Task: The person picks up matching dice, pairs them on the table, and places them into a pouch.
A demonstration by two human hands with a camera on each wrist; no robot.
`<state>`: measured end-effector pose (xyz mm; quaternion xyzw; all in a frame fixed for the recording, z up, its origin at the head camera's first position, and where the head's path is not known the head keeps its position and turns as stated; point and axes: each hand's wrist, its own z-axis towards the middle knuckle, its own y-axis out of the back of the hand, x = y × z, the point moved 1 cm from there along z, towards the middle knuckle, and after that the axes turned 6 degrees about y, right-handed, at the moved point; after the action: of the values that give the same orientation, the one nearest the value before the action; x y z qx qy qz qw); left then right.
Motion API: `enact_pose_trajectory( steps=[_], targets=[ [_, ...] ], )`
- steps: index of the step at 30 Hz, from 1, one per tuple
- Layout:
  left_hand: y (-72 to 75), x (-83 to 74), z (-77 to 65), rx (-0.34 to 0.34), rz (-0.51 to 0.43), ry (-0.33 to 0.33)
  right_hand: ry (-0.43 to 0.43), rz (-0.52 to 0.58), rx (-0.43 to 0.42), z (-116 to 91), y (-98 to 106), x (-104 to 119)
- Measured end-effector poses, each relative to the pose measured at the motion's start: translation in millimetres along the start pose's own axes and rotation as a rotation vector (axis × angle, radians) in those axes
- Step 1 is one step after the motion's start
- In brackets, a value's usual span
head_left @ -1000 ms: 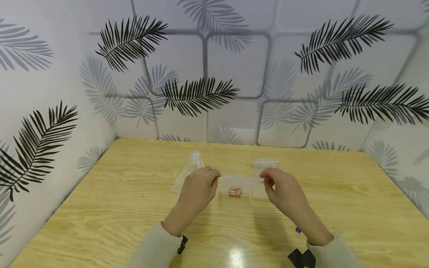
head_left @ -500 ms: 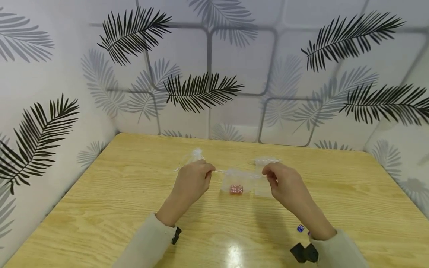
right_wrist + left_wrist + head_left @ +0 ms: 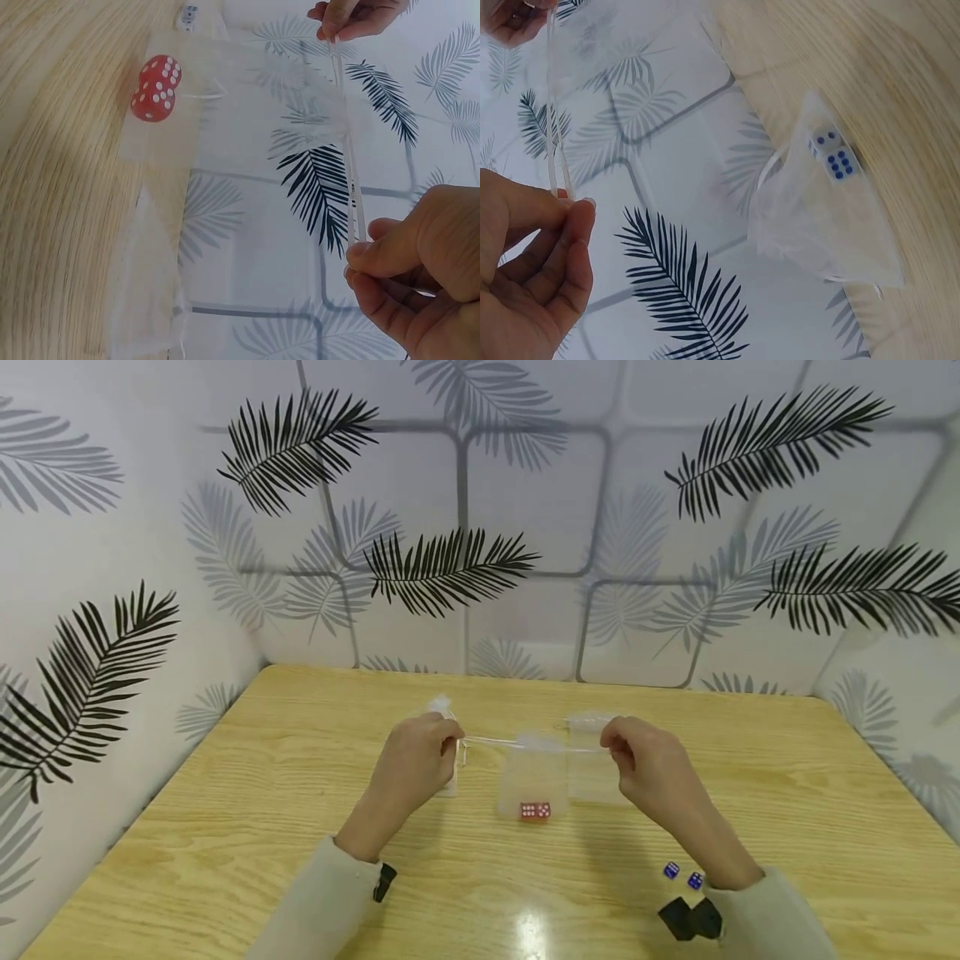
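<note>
**One leafy wall [image 3: 525,493], one wooden table [image 3: 247,827], and a pinch at either side**

The wall is pale, with black and grey leaf pattern, and rises behind the far edge of the table, which has light wood with fine grain. From the near side two pale sleeves come in, the left sleeve [image 3: 315,902] and the right sleeve [image 3: 776,918].

The left hand [image 3: 408,760] pinches one end of a white drawstring [image 3: 491,741] between thumb and fingertips. The right hand [image 3: 656,768] pinches the other end in the same manner, so the string runs nearly straight between them, above the table.

On this string, in the middle, is the sheer pouch [image 3: 534,777], its upper edge gathered (whether its bottom touches the wood, I cannot tell). Behind the left hand, partly hidden, lies a left pouch [image 3: 832,225]; near the right hand, a flat right pouch [image 3: 591,772] lies on the table.

Black pieces [image 3: 690,918] sit at the cuffs.

Smallest are the dice. Two red dice [image 3: 536,811] are side by side low inside the middle pouch, two white dice [image 3: 834,155] with blue dots are inside the left pouch, and two blue dice [image 3: 683,875] lie on the table, near the right cuff.
</note>
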<state>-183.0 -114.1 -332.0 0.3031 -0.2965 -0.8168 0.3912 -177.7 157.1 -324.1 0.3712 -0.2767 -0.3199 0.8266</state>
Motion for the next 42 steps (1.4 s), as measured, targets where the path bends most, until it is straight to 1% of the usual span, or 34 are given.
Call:
enact_pose_trajectory(
  steps=[4, 7, 17, 21, 25, 28, 33, 35, 38, 42],
  targets=[
    [3.4, 5.0, -1.4, -0.008, -0.002, 0.03, -0.019, -0.007, 0.005, -3, 2, -5],
    [5.2, 7.9, -2.5, -0.014, 0.004, 0.04, -0.019, -0.006, 0.001, -3, 4, -7],
    [12.5, 11.9, -4.4, -0.029, 0.011, 0.038, 0.025, -0.005, -0.034, 1, 5, -4],
    [14.7, 14.5, -1.5, -0.022, 0.021, 0.062, 0.037, -0.004, -0.023, 6, 2, -4],
    [10.9, 18.4, 2.9, 0.024, 0.035, 0.131, 0.02, 0.011, 0.028, 15, -7, -9],
    [6.1, 21.4, 7.5, 0.052, 0.041, 0.18, 0.008, 0.017, 0.049, 22, -14, -17],
    [-2.4, 26.3, 18.6, 0.05, 0.047, 0.212, -0.006, 0.028, 0.04, 31, -23, -28],
    [-6.2, 28.0, 22.5, 0.059, 0.041, 0.23, -0.015, 0.027, 0.027, 34, -25, -31],
    [-12.8, 29.8, 25.9, 0.103, 0.014, 0.275, -0.037, 0.02, 0.008, 37, -30, -35],
    [-21.1, 30.2, 24.3, 0.17, -0.02, 0.329, -0.053, 0.015, 0.023, 37, -37, -37]
  ],
)
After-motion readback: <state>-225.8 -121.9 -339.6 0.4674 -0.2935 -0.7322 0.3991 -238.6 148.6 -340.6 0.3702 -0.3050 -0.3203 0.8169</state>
